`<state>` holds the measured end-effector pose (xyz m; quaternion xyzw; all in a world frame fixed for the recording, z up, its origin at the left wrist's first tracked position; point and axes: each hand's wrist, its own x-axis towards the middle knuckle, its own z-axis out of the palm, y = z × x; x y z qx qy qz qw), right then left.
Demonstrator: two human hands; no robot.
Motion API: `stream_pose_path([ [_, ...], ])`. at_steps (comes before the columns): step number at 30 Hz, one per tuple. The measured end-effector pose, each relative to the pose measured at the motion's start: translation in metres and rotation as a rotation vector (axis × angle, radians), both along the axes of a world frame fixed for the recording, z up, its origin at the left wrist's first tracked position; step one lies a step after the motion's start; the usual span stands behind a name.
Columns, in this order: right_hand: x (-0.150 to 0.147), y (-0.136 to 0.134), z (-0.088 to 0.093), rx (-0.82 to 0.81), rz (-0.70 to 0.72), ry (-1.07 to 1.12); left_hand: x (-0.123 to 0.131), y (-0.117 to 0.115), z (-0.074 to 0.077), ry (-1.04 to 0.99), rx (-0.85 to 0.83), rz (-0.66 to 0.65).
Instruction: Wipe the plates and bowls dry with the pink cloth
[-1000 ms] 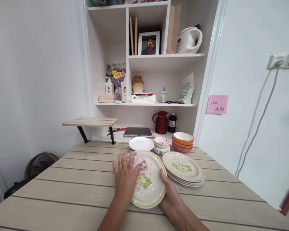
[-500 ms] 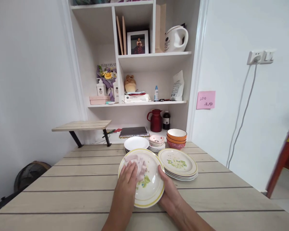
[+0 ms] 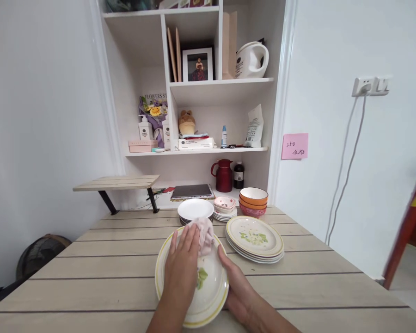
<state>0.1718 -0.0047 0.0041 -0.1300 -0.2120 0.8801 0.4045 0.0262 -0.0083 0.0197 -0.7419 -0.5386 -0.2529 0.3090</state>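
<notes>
A cream plate with a yellow rim and a green leaf pattern is held tilted above the table's front part. My right hand grips its right edge, thumb on the face and fingers underneath. Pressed against the upper part of the plate is a pale pink cloth, under the fingers of my left hand. That hand covers much of the plate's left half. Just right of the plate lies a stack of matching plates.
Behind stand white plates, small pink dishes on saucers, and stacked orange and red bowls. A dark laptop, a red jug and a brown bottle sit further back. A small raised shelf is at left.
The held plate has shifted left and nearer to me, with my right hand on it. My left hand and the cloth have slid to the plate's upper edge.
</notes>
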Motion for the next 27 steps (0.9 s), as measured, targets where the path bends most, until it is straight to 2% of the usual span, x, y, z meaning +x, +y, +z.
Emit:
stream_pose_path([
  [3,0.002,0.006,-0.002,0.005,-0.068,0.02,-0.01,0.0,-0.007,0.008,0.015,0.136],
  [6,0.006,0.01,-0.001,-0.003,-0.168,0.012,-0.017,-0.005,-0.024,0.05,0.065,0.187],
  [10,0.012,0.012,0.002,0.01,-0.273,0.001,-0.012,-0.018,-0.05,0.094,0.153,0.101],
  [13,0.015,0.011,0.004,0.026,-0.211,-0.009,0.003,-0.026,-0.06,0.078,0.16,-0.016],
  [16,0.015,0.009,0.003,0.041,-0.145,-0.001,0.019,-0.027,-0.054,0.016,0.079,-0.081],
  [19,0.011,0.007,0.0,0.052,-0.136,-0.004,0.026,-0.017,-0.034,-0.021,-0.034,-0.101],
  [23,0.006,0.006,-0.003,0.041,-0.113,-0.021,0.018,0.0,-0.008,-0.096,-0.124,0.007],
  [25,0.006,0.006,-0.003,0.017,-0.115,-0.021,0.009,0.004,-0.006,-0.118,-0.113,0.085],
  [27,0.006,0.006,-0.001,-0.008,-0.152,-0.016,-0.002,0.003,-0.013,-0.104,-0.084,0.142],
])
